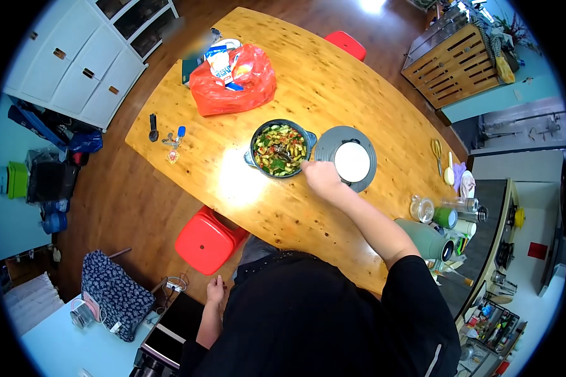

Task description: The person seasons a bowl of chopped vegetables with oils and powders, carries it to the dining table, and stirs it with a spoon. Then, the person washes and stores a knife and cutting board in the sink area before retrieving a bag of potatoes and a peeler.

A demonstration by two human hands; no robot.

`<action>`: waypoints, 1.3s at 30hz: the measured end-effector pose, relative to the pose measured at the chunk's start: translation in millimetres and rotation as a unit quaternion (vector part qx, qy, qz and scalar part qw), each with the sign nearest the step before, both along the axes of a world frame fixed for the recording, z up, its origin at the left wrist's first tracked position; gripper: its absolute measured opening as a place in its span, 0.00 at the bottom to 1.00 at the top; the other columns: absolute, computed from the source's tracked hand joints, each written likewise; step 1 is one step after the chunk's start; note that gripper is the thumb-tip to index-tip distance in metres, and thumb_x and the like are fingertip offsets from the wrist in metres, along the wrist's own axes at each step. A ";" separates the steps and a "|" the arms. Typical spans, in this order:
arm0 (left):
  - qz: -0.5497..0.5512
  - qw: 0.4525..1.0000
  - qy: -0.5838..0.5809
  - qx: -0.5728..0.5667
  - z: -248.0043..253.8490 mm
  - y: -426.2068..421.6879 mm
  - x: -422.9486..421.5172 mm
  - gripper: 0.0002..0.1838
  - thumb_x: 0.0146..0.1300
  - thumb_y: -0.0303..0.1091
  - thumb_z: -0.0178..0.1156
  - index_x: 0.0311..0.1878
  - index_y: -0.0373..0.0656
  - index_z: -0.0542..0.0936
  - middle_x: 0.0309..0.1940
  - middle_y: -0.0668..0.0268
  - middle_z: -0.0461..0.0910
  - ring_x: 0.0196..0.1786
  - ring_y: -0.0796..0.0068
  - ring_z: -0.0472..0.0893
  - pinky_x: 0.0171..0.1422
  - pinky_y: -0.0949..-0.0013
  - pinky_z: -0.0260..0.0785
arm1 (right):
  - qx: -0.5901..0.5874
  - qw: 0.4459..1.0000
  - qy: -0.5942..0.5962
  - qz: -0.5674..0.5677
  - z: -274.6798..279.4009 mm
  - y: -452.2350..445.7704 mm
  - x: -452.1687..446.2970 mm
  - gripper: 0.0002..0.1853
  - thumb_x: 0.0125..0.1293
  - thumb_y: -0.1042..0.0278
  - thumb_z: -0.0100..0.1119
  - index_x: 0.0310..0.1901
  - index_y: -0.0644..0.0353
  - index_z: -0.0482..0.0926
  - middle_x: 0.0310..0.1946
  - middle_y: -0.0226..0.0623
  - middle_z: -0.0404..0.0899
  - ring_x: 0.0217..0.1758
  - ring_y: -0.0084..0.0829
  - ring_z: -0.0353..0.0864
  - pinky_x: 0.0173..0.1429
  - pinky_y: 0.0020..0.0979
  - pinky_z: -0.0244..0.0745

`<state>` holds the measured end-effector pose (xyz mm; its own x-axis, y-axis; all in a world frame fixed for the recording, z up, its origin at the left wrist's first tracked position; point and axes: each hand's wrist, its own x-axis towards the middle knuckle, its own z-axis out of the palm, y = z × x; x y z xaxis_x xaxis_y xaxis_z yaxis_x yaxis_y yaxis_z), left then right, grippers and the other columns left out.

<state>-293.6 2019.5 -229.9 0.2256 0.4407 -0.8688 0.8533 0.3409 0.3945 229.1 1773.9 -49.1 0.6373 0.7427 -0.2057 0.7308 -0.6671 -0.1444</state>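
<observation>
Left to right: a black watch-like strap [153,127] and a key bunch with a blue fob [181,131] lie along the side of a glossy, honey-coloured wooden table [333,220], a square red plastic stool [206,242] beside it. The person's left hand [216,290] hangs below the stool, fingers loosely bent, nothing seen in them, well apart from the tabletop. A bulging red plastic bag [233,94] sits beyond a round, dark, two-handled pot [280,121] filled with chopped green, yellow and red food [275,147]. The right hand [324,177], much the nearer of the two, is at the pot's lower right rim, its fingers apparently clamped on a slim dark utensil [287,154], though the grip is partly hidden. The utensil's long axis slants up and leftward from the fingers; the pot's middle lies that way too. Just right, a round grey disc [326,143] bears a smaller white disc [352,162].
</observation>
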 end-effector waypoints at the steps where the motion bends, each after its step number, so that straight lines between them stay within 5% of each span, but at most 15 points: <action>1: -0.002 1.000 -0.009 0.007 -0.1 0.7 2.7 0.20 0.80 0.49 0.53 0.40 0.40 0.77 0.31 0.67 0.78 0.30 0.74 0.79 0.33 0.68 0.70 | 0.025 1.000 -0.017 -0.002 2.3 -4.2 6.7 0.05 0.62 0.73 0.54 0.38 0.62 0.78 0.26 0.47 0.85 0.32 0.45 0.89 0.34 0.45 0.82; 9: -0.001 0.999 -0.035 0.010 16.7 -8.3 16.8 0.18 0.80 0.49 0.53 0.41 0.42 0.76 0.32 0.68 0.77 0.31 0.75 0.79 0.34 0.69 0.70 | 0.006 0.975 -0.066 0.211 22.4 -7.7 9.2 0.03 0.61 0.70 0.56 0.34 0.59 0.77 0.25 0.36 0.83 0.29 0.37 0.87 0.30 0.38 0.81; 21: 0.049 0.999 0.017 -0.009 13.8 -20.4 -30.2 0.19 0.80 0.49 0.52 0.39 0.42 0.74 0.32 0.66 0.77 0.29 0.73 0.79 0.32 0.68 0.69 | -0.034 0.938 -0.213 0.273 -25.5 48.4 43.9 0.06 0.62 0.67 0.58 0.34 0.59 0.77 0.25 0.34 0.83 0.29 0.34 0.85 0.31 0.35 0.76; 32: 0.037 0.998 -0.051 0.009 14.3 -10.9 26.7 0.17 0.80 0.48 0.54 0.45 0.43 0.77 0.35 0.67 0.78 0.31 0.77 0.78 0.33 0.70 0.69 | -0.154 0.986 0.058 0.031 3.7 6.7 19.8 0.12 0.68 0.70 0.51 0.48 0.64 0.80 0.37 0.45 0.89 0.43 0.45 0.90 0.45 0.44 0.85; 39: 0.024 0.999 -0.031 0.020 23.2 -10.9 32.5 0.16 0.80 0.48 0.54 0.46 0.43 0.77 0.35 0.67 0.78 0.32 0.77 0.79 0.33 0.70 0.69 | 0.001 0.999 -0.041 -0.001 26.0 2.7 27.8 0.06 0.65 0.72 0.52 0.40 0.60 0.79 0.28 0.44 0.86 0.33 0.43 0.89 0.34 0.43 0.83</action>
<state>-261.1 2008.5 -206.7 0.2567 0.4873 -0.8347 0.8095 0.3634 0.4611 256.9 1776.6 -23.2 0.6530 0.7422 -0.1507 0.7394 -0.6678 -0.0851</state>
